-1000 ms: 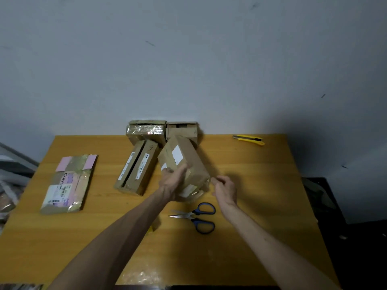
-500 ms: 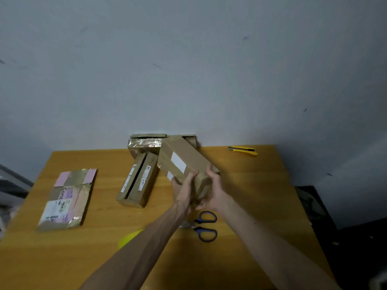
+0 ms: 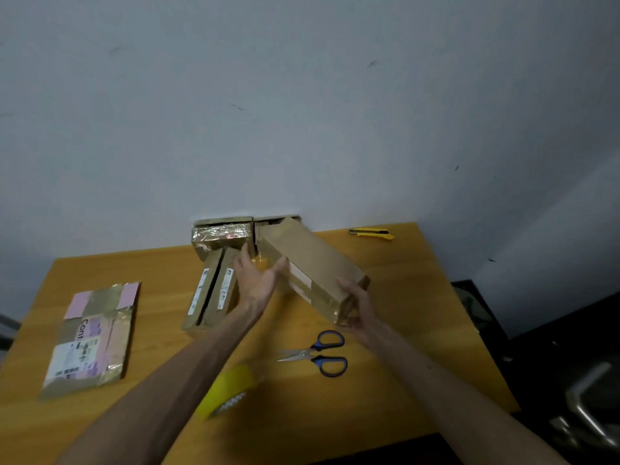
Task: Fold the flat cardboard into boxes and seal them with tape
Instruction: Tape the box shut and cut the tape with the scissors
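Fingers of the right hand (image 3: 357,310) curl round the near end of the box (image 3: 312,260), held tilted above the table (image 3: 419,297); the left hand (image 3: 258,280) is flat, fingers straight, thumb at the box's long side. To set it down cleanly, I'd slide that palm underneath first. The 2 forearms stretch forward, left one above the tape roll (image 3: 228,391).

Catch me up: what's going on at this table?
A person is holding a long brown cardboard box tilted over the wooden table. The right hand grips its near end, and the left hand lies open against its side. A yellow tape roll and blue-handled scissors lie on the table nearer the person. Other taped boxes sit by the wall.
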